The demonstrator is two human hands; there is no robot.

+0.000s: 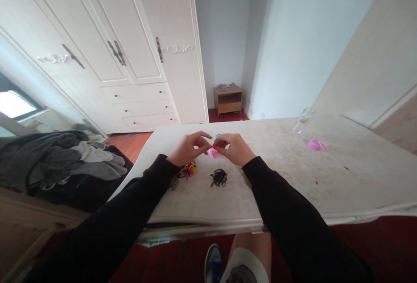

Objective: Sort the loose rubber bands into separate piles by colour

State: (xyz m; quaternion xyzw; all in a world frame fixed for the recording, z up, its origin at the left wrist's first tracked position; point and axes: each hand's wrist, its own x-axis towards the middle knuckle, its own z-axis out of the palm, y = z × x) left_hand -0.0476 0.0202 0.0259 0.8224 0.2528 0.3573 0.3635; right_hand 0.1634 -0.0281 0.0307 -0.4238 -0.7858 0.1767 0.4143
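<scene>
My left hand (191, 146) and my right hand (235, 147) meet fingertip to fingertip above the middle of the table. The left forefinger is raised, while the thumb and another finger come together. On the right, thumb and forefinger are pinched. Whatever sits between the fingertips is too small to make out. Just below them lies a small pink pile (213, 153), partly hidden. Nearer to me is a heap of black elastic bands (219, 178). Multicoloured bands (186, 171) lie beside my left wrist, partly covered by the sleeve. A bit of blue (217, 135) shows behind the right fingers.
On the right of the white table (280, 187) are a clear plastic bottle (302, 120) and a pink bundle (316, 145). Piled clothes (65, 157) lie to the left. A white wardrobe (140, 57) and a small wooden cabinet (228, 99) stand beyond the table.
</scene>
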